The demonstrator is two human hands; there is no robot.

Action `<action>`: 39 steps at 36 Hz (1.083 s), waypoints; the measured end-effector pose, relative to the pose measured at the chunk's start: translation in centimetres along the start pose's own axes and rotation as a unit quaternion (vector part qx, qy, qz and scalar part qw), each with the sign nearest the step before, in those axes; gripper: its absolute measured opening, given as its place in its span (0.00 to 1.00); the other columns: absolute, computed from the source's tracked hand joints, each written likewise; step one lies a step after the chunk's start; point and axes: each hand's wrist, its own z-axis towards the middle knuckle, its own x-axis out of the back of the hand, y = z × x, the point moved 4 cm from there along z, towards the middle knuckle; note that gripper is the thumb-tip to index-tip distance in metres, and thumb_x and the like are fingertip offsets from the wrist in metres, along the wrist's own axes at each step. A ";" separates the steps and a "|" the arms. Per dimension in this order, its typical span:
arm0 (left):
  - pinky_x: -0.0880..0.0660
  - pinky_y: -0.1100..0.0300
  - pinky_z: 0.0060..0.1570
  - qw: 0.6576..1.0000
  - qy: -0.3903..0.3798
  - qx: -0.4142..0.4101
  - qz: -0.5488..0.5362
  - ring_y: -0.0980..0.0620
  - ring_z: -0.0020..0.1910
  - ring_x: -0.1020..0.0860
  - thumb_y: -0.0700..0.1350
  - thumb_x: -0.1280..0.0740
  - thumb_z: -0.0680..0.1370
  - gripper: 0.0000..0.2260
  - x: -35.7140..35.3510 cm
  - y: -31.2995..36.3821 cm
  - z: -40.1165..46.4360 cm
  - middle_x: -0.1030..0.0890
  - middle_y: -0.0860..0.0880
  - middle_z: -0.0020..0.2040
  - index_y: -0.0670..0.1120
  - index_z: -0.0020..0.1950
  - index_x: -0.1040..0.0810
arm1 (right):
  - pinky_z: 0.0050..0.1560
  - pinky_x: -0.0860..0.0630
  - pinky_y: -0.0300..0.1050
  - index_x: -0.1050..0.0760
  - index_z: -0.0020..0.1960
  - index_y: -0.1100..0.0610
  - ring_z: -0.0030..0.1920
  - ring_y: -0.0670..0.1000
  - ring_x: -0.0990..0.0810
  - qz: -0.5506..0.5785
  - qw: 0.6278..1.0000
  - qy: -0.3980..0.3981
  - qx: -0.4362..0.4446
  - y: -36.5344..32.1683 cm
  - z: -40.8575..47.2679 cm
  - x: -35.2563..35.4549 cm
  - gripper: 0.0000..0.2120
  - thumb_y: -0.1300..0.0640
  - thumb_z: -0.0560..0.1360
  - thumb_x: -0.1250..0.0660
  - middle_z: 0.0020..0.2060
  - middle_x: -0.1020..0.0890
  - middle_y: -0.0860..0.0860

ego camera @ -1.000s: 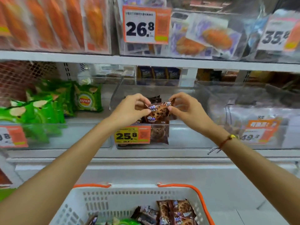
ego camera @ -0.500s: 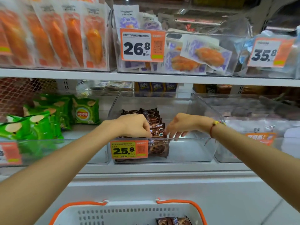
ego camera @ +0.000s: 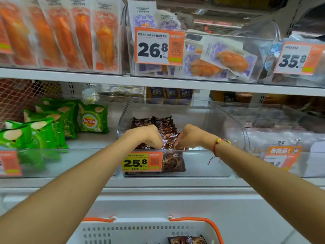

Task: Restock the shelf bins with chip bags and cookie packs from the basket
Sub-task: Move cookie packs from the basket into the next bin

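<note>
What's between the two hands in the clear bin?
Head view: a brown cookie pack sits between the left hand and right hand, at the front of the pack row in the clear bin.

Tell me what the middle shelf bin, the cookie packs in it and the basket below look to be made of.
Shelf bin: clear, glossy rigid plastic; packs show through its walls. Cookie packs: shiny brown film wrappers, probably plastic, with crimped ends. Basket: white matte moulded plastic with slotted walls and an orange rim.
</note>
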 end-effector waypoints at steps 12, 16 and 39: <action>0.28 0.58 0.55 0.997 0.034 -0.042 -0.046 0.49 0.60 0.26 0.41 0.29 0.73 0.16 -0.5 -1.8 1.3 0.24 0.50 0.65 0.54 0.60 0.21 | 0.44 0.20 0.40 0.33 0.72 0.54 0.48 0.52 0.18 0.065 0.983 -0.158 -0.062 0.2 -1.3 0.1 0.28 0.60 0.74 0.29 0.54 0.19 0.56; 0.29 0.59 0.60 0.996 0.015 -0.054 -0.075 0.50 0.63 0.27 0.37 0.32 0.75 0.19 -0.4 -2.0 0.9 0.25 0.49 0.66 0.49 0.66 0.24 | 0.47 0.20 0.39 0.26 0.66 0.57 0.49 0.52 0.17 0.069 0.985 -0.149 -0.052 -0.7 -0.7 -0.4 0.24 0.61 0.71 0.27 0.47 0.17 0.55; 0.30 0.62 0.49 0.919 0.339 -0.144 -0.143 0.62 0.52 0.28 0.44 0.32 0.76 0.10 -3.8 -1.7 -9.8 0.23 0.64 0.51 0.59 0.54 0.21 | 0.39 0.30 0.30 0.21 0.45 0.44 0.40 0.42 0.23 0.088 0.948 0.221 0.212 1.7 -10.5 -0.3 0.06 0.55 0.73 0.29 0.38 0.21 0.40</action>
